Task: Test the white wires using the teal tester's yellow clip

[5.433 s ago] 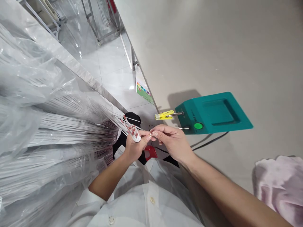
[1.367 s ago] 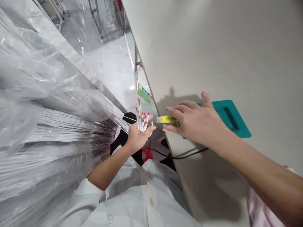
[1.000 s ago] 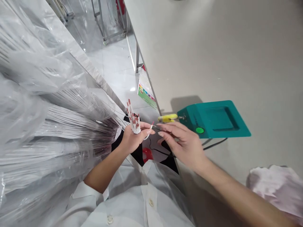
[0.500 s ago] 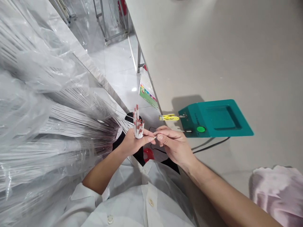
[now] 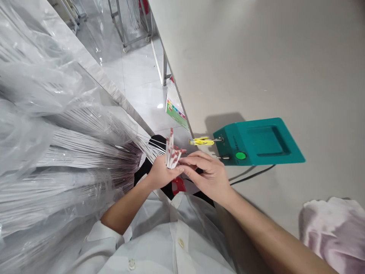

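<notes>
My left hand [image 5: 162,173] is closed around a bundle of thin white wires [image 5: 172,159] with reddish-brown tips. The tips stick up above the fist, some leaning right. From the fist the wires trail back to the left. My right hand [image 5: 209,176] meets the bundle from the right, thumb and fingers drawn together at its edge by my left thumb. Whatever lies between those right fingertips is too small and hidden to make out. Just beyond the right hand, a teal tester box [image 5: 251,142] with a green round button [image 5: 241,155] sits on the table.
A yellow clip [image 5: 202,141] attached to the box juts over the edge of the grey table [image 5: 270,68]. Long white wires in clear plastic [image 5: 82,148] fill the left side. A pink-white cloth [image 5: 333,232] lies at lower right. A metal rack [image 5: 121,23] stands on the floor.
My right hand's fingertips have shifted left, right up against the bundle. The wire tips now spread and lean more to the right. The whole view has shifted slightly.
</notes>
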`<state>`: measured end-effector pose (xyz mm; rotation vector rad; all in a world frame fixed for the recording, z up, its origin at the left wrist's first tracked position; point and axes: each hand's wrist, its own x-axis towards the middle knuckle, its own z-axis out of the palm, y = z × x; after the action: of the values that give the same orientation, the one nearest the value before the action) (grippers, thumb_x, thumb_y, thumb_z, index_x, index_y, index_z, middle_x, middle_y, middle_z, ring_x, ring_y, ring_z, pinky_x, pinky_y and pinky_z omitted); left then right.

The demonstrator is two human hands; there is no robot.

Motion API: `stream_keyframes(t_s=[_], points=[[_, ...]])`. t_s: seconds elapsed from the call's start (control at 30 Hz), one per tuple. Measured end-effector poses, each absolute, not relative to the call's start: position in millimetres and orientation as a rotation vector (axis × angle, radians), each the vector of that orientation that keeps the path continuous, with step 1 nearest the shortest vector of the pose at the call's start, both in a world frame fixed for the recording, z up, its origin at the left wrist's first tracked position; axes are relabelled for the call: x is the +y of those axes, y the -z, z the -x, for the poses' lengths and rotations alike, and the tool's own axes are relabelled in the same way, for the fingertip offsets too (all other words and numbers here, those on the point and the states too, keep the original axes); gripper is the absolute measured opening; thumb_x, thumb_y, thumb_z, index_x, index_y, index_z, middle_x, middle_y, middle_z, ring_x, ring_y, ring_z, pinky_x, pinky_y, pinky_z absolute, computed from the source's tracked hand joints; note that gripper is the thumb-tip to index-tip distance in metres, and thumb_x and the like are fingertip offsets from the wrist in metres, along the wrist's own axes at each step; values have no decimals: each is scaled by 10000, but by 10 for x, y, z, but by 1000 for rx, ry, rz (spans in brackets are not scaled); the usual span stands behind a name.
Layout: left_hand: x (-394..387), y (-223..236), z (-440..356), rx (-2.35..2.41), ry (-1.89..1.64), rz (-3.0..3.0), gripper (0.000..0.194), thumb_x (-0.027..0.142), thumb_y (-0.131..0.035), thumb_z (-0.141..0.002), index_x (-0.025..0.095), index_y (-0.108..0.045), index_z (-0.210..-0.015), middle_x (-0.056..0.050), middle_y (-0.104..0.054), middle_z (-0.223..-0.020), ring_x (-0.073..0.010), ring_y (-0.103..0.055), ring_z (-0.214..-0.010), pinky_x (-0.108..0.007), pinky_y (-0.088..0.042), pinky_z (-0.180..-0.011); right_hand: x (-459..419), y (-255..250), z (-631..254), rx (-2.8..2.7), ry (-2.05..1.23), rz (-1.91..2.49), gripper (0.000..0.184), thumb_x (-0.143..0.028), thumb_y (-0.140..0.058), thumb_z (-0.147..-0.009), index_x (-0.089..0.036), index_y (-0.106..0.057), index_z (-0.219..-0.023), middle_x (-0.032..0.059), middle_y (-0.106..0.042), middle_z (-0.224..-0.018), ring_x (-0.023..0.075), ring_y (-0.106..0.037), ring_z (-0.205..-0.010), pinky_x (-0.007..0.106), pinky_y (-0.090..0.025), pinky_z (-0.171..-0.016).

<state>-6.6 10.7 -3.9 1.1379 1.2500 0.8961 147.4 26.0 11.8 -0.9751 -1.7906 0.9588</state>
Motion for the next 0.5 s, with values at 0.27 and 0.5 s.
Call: stream_keyframes(t_s=[0.27,0.5], points=[[134,50,14,1280,-745,-1149,408,240,-675,-695,121,-640,-1083,-64,-700,-893,-190,-637,-832,-264,-494,-739,277,-61,-1500,-1824,-883,1029,89,-167,-591,-801,-212,-660,-766,25,-635,-709,133,-598,-652,264,-495,-578],[154,36,111,1146,-819,-1057,421,412,-632,-755,116,-671,-1052,-30,-649,-594,-131,-606,-531,-256,-493,-570,310,-24,-1538,-1712,-1058,1050,96,-226,-578,-824,-215,-633,-747,20,-638,-706,141,-590,-654,290,-491,-611]])
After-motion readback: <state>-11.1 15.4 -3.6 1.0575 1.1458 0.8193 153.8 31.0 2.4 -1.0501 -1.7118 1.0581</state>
